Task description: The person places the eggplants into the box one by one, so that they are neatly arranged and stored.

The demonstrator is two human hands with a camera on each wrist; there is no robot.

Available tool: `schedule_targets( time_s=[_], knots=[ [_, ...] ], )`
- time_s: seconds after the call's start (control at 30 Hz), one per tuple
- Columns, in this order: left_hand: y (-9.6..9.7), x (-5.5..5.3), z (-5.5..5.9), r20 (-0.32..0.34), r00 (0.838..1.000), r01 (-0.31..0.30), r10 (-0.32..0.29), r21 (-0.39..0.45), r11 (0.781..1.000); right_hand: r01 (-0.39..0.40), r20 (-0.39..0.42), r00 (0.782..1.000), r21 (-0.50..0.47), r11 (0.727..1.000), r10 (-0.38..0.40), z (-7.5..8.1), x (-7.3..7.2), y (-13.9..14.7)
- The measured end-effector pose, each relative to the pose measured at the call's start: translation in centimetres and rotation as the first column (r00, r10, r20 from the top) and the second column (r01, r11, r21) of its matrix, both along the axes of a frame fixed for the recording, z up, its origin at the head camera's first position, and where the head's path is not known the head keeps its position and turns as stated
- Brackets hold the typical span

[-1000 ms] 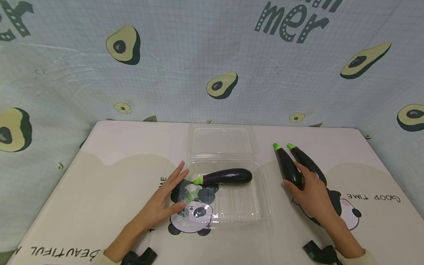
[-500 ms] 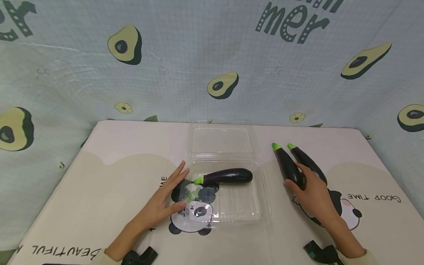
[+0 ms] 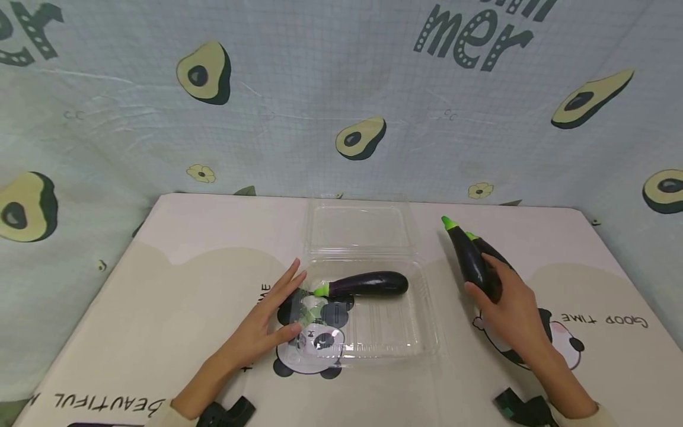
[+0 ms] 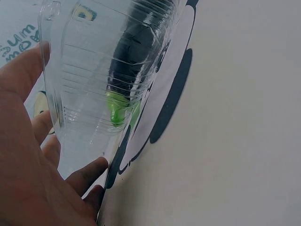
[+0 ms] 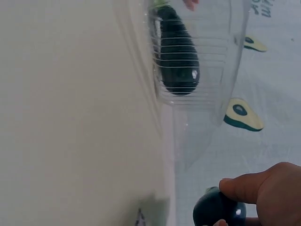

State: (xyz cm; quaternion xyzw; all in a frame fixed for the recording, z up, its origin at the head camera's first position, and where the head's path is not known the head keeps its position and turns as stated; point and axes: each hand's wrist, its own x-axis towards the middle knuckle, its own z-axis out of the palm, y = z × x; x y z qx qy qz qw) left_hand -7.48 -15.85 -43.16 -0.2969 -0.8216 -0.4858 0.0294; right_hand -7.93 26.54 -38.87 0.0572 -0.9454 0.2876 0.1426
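Note:
My right hand (image 3: 507,305) grips a dark eggplant (image 3: 469,255) near its thick end, its green stem pointing away and up. Behind it on the table lies a second eggplant (image 3: 493,249), partly covered by the held one and the hand. Another eggplant (image 3: 368,284) lies across the clear plastic clamshell container (image 3: 395,338), whose lid (image 3: 360,225) is folded back. At the container's left wall is my left hand (image 3: 261,332), fingers spread and straight. In the left wrist view, fingertips (image 4: 44,54) touch the container's rim. The right wrist view shows thumb and fingers around the eggplant (image 5: 218,209).
The table (image 3: 160,308) wears a cover printed with pandas and lettering. A cloth with avocado prints (image 3: 299,89) hangs behind and at the sides. Black wrist devices (image 3: 525,409) sit below both hands, and a dark-edged object shows at the bottom left edge.
My right hand has raised the nearer eggplant slightly off its place, its stem end moving up and away, now overlapping the other eggplant more. The left hand keeps its place at the container.

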Motion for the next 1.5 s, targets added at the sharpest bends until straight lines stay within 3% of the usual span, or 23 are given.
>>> schedule_targets(
  time_s=[0.63, 1.07, 1.5],
  knots=[
    [0.0, 0.0, -0.1, 0.007, 1.0, 0.003, -0.003, 0.011, 1.0, -0.164, -0.116, 0.978, 0.104, 0.981, 0.175, 2.3, -0.8, -0.9],
    [0.0, 0.0, -0.1, 0.009, 1.0, 0.007, -0.007, 0.011, 1.0, -0.265, -0.141, 0.951, 0.092, 0.96, 0.276, 3.0, -1.2, -2.3],
    [0.0, 0.0, -0.2, 0.012, 1.0, 0.014, -0.014, 0.017, 1.0, -0.471, -0.177, 0.867, 0.012, 0.882, 0.465, 2.8, -1.3, -3.9]
  ],
)
